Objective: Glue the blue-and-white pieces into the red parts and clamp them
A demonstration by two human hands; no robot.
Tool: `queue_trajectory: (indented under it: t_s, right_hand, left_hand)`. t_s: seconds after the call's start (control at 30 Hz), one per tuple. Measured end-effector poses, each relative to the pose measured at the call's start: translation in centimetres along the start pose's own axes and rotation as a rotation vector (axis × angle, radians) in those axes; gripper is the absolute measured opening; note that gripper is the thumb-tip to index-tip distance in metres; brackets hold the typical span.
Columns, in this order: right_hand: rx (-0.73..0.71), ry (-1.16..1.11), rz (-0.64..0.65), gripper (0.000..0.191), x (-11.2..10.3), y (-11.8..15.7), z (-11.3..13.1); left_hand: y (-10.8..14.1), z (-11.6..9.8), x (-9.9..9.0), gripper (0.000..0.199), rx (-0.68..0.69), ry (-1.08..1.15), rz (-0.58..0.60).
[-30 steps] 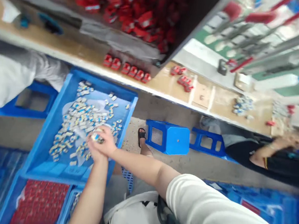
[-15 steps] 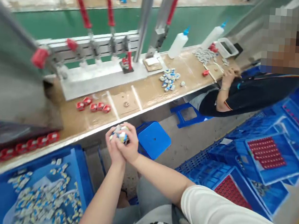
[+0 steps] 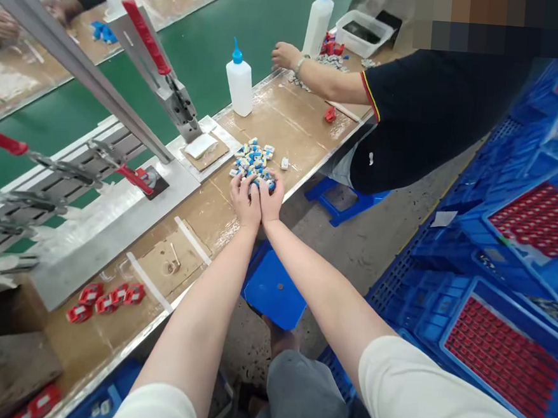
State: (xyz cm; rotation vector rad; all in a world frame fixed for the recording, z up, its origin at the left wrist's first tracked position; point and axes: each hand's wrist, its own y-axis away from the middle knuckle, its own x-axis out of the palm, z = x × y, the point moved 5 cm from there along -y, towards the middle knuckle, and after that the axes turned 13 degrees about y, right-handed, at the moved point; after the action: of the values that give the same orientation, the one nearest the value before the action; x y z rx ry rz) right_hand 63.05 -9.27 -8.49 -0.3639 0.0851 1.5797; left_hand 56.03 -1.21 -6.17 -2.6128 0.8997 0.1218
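Side by side at the bench edge, my left hand [image 3: 246, 199] and my right hand [image 3: 273, 197] are cupped round a handful of small blue, white and yellow plastic parts. Both hands touch the near side of a pile of the same small parts [image 3: 253, 155] lying on the brown workbench [image 3: 298, 131]. My fingers hide most of what they hold. A single white part [image 3: 285, 163] lies just right of the pile.
A white bottle with a blue cap [image 3: 240, 82] stands behind the pile. Red-handled toggle clamps [image 3: 147, 37] line the left side. Several red parts [image 3: 105, 300] lie at the lower left. A co-worker's arm [image 3: 335, 85] reaches across the bench; a blue stool [image 3: 276, 288] stands below.
My cupped hands have moved from below the bench edge, forward to the pile, carrying the parts. My view has swung right. The co-worker's arm now reaches farther over the bench.
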Motion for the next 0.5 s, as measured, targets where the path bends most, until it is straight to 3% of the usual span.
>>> queue_trajectory:
  t_s: [0.23, 0.37, 0.5]
  right_hand:
    - [-0.133, 0.083, -0.094, 0.039, 3.3, -4.7, -1.9]
    - [-0.152, 0.173, -0.06, 0.044, 5.1, -6.0, -2.1]
    - [-0.184, 0.263, -0.035, 0.05, 5.5, -5.9, -2.3]
  left_hand:
    - [-3.9, 1.7, 1.4, 0.044, -0.008, -0.385, 0.125]
    - [-5.6, 2.1, 1.2, 0.044, -0.023, -0.386, 0.158]
    - [-5.0, 1.9, -0.1, 0.048, -0.024, -0.33, 0.245]
